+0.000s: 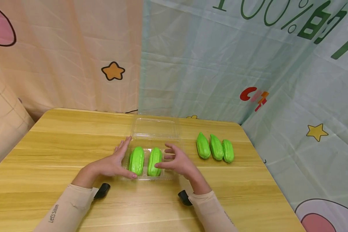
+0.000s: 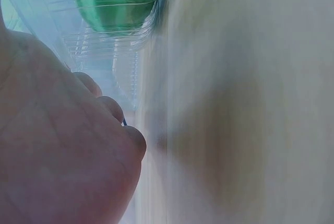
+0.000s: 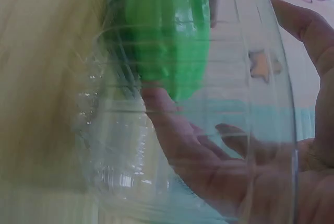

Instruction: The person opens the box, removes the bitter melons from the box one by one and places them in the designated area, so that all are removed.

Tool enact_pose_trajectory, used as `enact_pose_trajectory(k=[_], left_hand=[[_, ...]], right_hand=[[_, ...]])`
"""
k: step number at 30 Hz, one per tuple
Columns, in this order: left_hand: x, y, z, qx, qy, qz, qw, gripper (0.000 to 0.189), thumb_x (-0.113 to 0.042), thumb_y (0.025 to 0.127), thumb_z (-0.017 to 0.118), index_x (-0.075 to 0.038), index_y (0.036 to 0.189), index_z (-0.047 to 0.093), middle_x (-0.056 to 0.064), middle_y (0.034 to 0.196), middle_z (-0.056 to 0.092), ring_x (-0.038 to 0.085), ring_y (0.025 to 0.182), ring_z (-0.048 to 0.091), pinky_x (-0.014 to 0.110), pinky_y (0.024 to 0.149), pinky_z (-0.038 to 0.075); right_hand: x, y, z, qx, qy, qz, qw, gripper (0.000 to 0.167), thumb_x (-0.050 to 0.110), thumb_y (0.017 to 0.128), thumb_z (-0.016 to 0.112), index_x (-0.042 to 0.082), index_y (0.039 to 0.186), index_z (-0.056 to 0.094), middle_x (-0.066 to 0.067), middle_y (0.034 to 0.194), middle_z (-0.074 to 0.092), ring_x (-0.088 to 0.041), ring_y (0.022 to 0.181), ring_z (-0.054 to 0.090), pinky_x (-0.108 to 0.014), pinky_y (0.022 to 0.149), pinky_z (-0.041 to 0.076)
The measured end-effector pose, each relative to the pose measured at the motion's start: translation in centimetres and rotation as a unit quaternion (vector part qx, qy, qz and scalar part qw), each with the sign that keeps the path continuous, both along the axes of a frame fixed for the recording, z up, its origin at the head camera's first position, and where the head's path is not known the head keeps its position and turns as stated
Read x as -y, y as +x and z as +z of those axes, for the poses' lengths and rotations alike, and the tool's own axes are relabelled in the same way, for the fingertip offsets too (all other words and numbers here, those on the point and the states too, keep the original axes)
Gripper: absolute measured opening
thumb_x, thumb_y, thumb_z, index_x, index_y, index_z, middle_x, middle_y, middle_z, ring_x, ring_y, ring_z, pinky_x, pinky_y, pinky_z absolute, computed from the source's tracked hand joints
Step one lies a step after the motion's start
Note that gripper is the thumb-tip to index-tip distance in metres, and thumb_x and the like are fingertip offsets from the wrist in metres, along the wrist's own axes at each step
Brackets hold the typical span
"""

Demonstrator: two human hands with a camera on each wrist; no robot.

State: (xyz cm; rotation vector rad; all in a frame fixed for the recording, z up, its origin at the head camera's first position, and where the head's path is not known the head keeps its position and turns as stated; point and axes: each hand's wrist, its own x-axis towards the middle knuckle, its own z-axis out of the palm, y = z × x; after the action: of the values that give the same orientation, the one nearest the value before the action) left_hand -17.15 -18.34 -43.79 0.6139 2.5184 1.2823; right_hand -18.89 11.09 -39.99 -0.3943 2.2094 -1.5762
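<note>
A clear plastic box point(image 1: 169, 176) lies on the table with its hinged lid point(image 1: 156, 127) folded back, away from me. Two glossy green ridged gourds point(image 1: 137, 161) point(image 1: 155, 161) lie in it side by side, in the left and middle parts. My left hand point(image 1: 111, 163) is at the box's left side, fingers straight, thumb by the front left corner. Over the right part of the box, my right hand point(image 1: 178, 161) has its fingers spread and thumb reaching to the middle gourd. In the right wrist view, a fingertip point(image 3: 154, 92) shows through the clear wall beside a gourd point(image 3: 167, 36).
Three more green gourds point(image 1: 203, 146) point(image 1: 216, 147) point(image 1: 228, 150) lie in a row on the wooden table point(image 1: 243, 193), right of the box. Printed curtains point(image 1: 191, 64) hang behind the table's back edge and along the right side. A black wrist camera point(image 1: 185, 198) sits under the right wrist.
</note>
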Motion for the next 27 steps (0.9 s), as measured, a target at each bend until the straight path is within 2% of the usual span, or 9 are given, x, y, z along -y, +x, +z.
enact_pose_trajectory(k=[15, 27], left_hand=[[-0.1, 0.0, 0.0, -0.001, -0.002, 0.002, 1.0000, 0.145, -0.043, 0.071, 0.092, -0.014, 0.159, -0.020, 0.025, 0.162, -0.022, 0.058, 0.140, -0.021, 0.080, 0.103, -0.002], [-0.1, 0.0, -0.1, -0.004, 0.000, 0.001, 1.0000, 0.145, -0.042, 0.071, 0.092, -0.015, 0.159, -0.019, 0.025, 0.162, -0.022, 0.057, 0.141, -0.021, 0.080, 0.104, -0.002]], right_hand=[[1.6, 0.5, -1.0, -0.014, 0.034, -0.011, 0.9993, 0.095, 0.020, 0.078, 0.089, 0.002, 0.154, 0.035, -0.019, 0.145, 0.049, -0.039, 0.129, 0.052, -0.050, 0.099, 0.049], [2.2, 0.6, -1.6, -0.039, 0.075, 0.000, 0.9964, 0.089, 0.019, 0.079, 0.089, 0.002, 0.151, 0.040, -0.016, 0.146, 0.049, -0.038, 0.128, 0.052, -0.049, 0.099, 0.049]])
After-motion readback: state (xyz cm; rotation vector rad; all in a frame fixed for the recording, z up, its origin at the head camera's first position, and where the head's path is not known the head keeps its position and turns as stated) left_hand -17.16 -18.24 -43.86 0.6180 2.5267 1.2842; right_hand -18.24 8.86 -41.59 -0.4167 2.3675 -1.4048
